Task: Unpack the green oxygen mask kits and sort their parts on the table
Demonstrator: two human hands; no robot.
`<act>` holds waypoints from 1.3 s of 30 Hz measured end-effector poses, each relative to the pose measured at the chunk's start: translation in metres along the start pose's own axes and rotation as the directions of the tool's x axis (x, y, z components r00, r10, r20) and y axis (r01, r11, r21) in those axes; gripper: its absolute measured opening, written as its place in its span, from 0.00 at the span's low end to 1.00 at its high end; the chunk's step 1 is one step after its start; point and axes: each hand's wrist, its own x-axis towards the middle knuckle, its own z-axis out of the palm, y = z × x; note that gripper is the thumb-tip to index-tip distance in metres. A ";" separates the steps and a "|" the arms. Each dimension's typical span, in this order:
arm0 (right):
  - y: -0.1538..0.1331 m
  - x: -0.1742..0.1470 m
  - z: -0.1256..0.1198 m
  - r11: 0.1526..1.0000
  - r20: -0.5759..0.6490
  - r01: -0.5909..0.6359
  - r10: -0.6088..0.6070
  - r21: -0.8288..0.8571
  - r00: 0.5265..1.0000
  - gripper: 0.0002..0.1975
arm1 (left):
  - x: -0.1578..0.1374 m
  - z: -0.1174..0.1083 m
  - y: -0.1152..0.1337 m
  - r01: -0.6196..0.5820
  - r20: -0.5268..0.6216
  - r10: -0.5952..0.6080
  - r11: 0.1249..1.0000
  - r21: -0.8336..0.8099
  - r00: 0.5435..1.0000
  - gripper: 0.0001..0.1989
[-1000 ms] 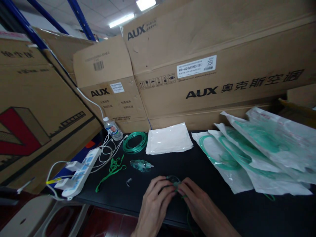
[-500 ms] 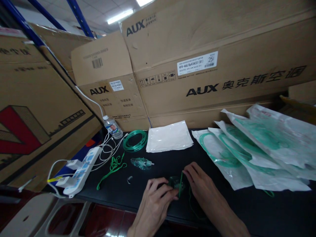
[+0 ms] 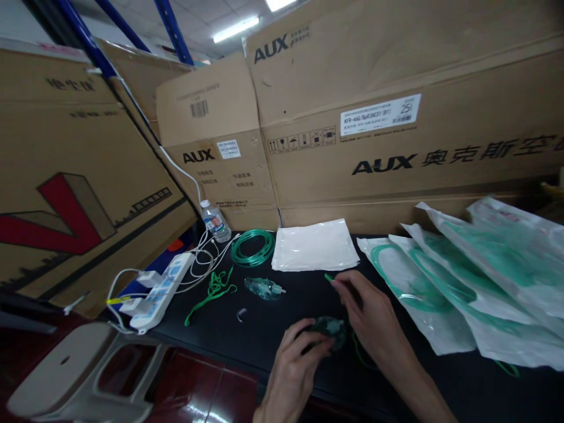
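Observation:
Near the table's front edge, my left hand is closed on a clear green oxygen mask. My right hand, above and to the right of the mask, pinches the end of a green elastic strap. A thinner green loop hangs below the right wrist. To the left lies another clear green mask piece with a pale connector. Beside it are a tangled green strap and a small metal clip. Part of the held mask is hidden behind my left fingers.
Coiled green tubing and a white pouch lie at the back of the black table. Several packed pouches overlap on the right. A power strip, a water bottle and a stool are leftward. Cartons stand behind.
My right hand has drawn the strap end up and away from the mask, where the strap was stretched between both hands. The camera view has turned slightly left.

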 end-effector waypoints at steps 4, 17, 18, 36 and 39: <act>-0.037 0.022 0.008 0.970 0.115 0.002 -0.031 0.243 0.993 0.09 | -0.001 0.011 0.003 0.047 -0.019 -0.048 0.998 -0.033 0.999 0.14; -0.172 0.143 0.126 0.643 0.327 -0.038 -0.336 0.765 0.883 0.07 | -0.004 0.015 -0.006 -0.046 -0.184 0.029 0.995 -0.089 0.983 0.14; -0.179 0.151 0.136 0.636 0.318 -0.032 -0.341 0.771 0.885 0.07 | -0.004 0.017 -0.007 -0.052 -0.192 0.034 0.995 -0.088 0.981 0.14; -0.118 0.105 0.204 0.869 0.654 0.310 -0.494 0.385 0.573 0.14 | -0.005 0.014 0.005 0.026 -0.281 -0.081 0.980 -0.196 0.956 0.10; -0.100 0.097 0.171 0.874 0.631 0.360 -0.485 0.326 0.606 0.10 | -0.018 -0.016 0.003 0.065 -0.347 -0.123 0.983 -0.174 0.930 0.14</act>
